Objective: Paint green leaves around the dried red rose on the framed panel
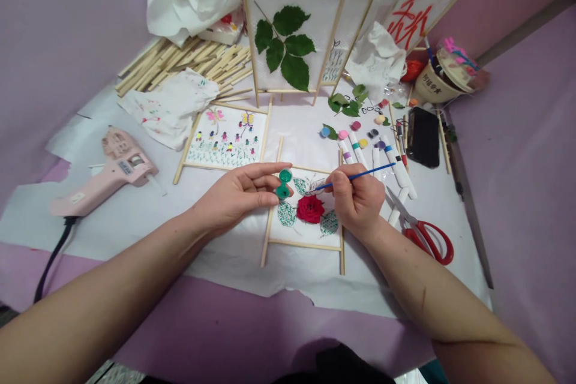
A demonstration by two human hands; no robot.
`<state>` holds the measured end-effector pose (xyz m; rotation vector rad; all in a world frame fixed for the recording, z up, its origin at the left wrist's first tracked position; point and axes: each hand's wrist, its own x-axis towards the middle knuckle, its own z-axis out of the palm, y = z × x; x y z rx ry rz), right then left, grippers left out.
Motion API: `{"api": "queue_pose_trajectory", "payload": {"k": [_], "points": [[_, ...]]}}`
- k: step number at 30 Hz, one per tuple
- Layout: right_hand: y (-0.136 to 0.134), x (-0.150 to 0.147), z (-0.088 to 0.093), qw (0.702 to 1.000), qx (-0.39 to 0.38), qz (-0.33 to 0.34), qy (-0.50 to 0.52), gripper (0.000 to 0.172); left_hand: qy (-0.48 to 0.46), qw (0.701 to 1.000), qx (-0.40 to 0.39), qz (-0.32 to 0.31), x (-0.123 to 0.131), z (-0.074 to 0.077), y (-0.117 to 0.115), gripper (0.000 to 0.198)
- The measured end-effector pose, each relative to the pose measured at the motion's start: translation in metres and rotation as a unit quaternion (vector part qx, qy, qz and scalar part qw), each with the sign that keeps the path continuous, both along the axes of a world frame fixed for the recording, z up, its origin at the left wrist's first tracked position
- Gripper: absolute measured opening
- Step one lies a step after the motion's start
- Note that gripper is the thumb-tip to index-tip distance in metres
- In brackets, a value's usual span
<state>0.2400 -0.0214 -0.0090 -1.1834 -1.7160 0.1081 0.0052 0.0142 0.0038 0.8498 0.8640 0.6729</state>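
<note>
My left hand pinches a small open paint pot of green paint, its lid flipped up, over the left side of a stick-framed panel. In my right hand is a thin blue paintbrush, its tip by the leaf outlines at the top of the panel. A red rose sits at the middle of the white sheet. Around it are drawn leaves filled with green strokes, such as the lower right leaf. Wooden sticks border the sheet.
A pink glue gun lies left, its cord trailing forward. Red-handled scissors, markers, paint pots and a phone lie right. Behind stand framed panels, one with a leaf sprig, beside a stick pile.
</note>
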Motion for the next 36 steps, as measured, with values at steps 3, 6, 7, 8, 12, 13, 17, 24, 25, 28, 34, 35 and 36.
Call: {"api": "queue_pose_trajectory", "payload": {"k": [3,6,7,8,12,13,17,24,25,28,34,35,36], "points": [[0.0,0.0,0.0,1.0,-0.006,0.01,-0.004,0.019,-0.002,1.0,-0.001,0.001,0.0,0.001,0.0,0.052],[-0.001,0.001,-0.001,1.0,0.003,0.006,0.022,0.017,-0.002,1.0,-0.001,0.001,0.0,0.001,0.0,0.052],[-0.001,0.001,-0.002,0.999,0.01,0.004,0.04,0.016,-0.001,1.0,-0.001,0.0,0.0,0.001,0.001,0.052],[-0.001,0.002,-0.001,0.998,0.019,0.006,0.061,0.016,-0.001,1.0,-0.002,0.0,0.0,0.001,0.001,0.052],[-0.001,0.002,0.004,0.989,0.078,0.038,0.122,0.017,-0.007,1.0,-0.004,-0.005,-0.001,0.001,0.001,0.053],[-0.001,0.002,0.006,0.988,0.09,0.041,0.121,0.018,-0.009,1.0,-0.005,-0.006,-0.001,0.001,0.001,0.052],[-0.005,0.003,0.011,0.989,0.11,0.054,0.085,0.025,-0.008,1.0,-0.012,-0.012,-0.001,0.001,0.001,0.051],[-0.009,0.002,0.015,0.979,0.092,0.177,0.043,0.023,0.006,1.0,0.004,-0.028,-0.001,0.0,0.001,0.052],[-0.009,0.002,0.015,0.979,0.084,0.181,0.039,0.024,0.007,1.0,0.006,-0.03,-0.001,-0.001,0.001,0.052],[-0.01,0.001,0.015,0.981,0.075,0.178,0.031,0.023,0.008,0.999,0.008,-0.034,-0.001,-0.001,0.001,0.053],[-0.01,0.0,0.014,0.977,0.089,0.187,0.043,0.024,-0.003,0.999,0.003,-0.036,-0.002,-0.003,0.001,0.053],[-0.01,0.0,0.013,0.977,0.091,0.187,0.044,0.023,-0.001,0.999,0.002,-0.035,-0.002,-0.003,0.001,0.053],[-0.01,0.0,0.013,0.978,0.095,0.18,0.047,0.022,0.002,0.999,0.001,-0.034,-0.002,-0.003,0.001,0.054]]}}
